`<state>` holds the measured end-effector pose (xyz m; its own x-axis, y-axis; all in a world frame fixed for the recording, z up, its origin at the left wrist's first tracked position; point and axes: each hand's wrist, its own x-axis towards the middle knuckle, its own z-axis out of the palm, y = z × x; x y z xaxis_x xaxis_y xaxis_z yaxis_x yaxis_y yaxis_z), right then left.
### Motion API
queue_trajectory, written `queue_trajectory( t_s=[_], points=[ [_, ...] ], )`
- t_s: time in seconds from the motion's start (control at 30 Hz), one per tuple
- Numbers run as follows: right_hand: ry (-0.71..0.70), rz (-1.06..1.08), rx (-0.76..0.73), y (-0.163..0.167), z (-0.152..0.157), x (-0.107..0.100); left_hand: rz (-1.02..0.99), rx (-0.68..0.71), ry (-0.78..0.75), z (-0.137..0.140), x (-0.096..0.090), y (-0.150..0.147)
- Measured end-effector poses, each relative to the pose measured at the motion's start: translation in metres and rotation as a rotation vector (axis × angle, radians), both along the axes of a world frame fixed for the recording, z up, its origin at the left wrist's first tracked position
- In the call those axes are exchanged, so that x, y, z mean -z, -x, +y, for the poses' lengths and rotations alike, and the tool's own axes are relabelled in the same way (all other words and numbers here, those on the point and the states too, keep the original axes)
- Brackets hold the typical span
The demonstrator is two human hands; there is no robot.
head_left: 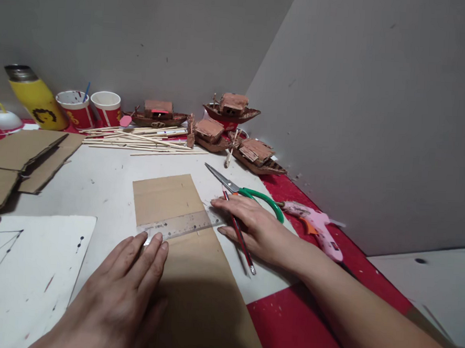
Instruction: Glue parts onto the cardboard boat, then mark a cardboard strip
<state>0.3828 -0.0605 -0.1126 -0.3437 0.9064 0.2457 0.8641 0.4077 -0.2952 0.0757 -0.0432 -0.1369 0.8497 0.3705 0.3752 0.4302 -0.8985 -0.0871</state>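
Observation:
A clear ruler [188,224] lies across a long strip of brown cardboard [164,192], which has short pencil marks on it. My left hand [126,278] rests palm down over the cardboard, its fingertips on the ruler's left end. At the ruler's right end is my right hand [253,228], with a red and black striped pencil [241,239] held slantwise among its fingers. The fingertips of that hand are close to the ruler and the cardboard's right edge. Just beyond it lie green-handled scissors [237,188], their blades pointing away to the left.
A pink glue gun [319,226] lies on the red tabletop at right. Several brown model boats [253,151] and thin wooden sticks [140,139] line the back, with paper cups [106,103] and a yellow bottle [40,102]. Cardboard pieces [21,148] and a drawing sheet [54,247] are left.

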Motion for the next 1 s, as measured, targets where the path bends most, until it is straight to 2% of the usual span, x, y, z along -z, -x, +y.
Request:
queue_trajectory(
  t_s=[0.13,0.27,0.43,0.6,0.83,1.0],
  points=[
    [-0.048,-0.045,-0.095,-0.005,0.005,0.003,-0.027,0.016,-0.012,0.000,-0.001,0.000],
    [-0.094,0.006,-0.176,-0.007,0.004,-0.001,-0.048,0.022,-0.012,-0.001,-0.007,-0.001],
    [0.021,0.077,-0.225,-0.014,-0.006,-0.017,-0.017,0.042,-0.002,-0.010,-0.014,0.002],
    [0.125,0.077,-0.254,-0.017,-0.015,-0.025,0.002,0.089,-0.115,-0.023,-0.006,0.005],
    [0.138,0.000,-0.267,-0.013,-0.024,-0.033,0.027,0.096,-0.158,-0.033,0.000,0.003],
    [0.120,-0.042,-0.248,-0.016,-0.024,-0.028,-0.038,0.036,-0.121,-0.043,-0.004,-0.004]
  ],
)
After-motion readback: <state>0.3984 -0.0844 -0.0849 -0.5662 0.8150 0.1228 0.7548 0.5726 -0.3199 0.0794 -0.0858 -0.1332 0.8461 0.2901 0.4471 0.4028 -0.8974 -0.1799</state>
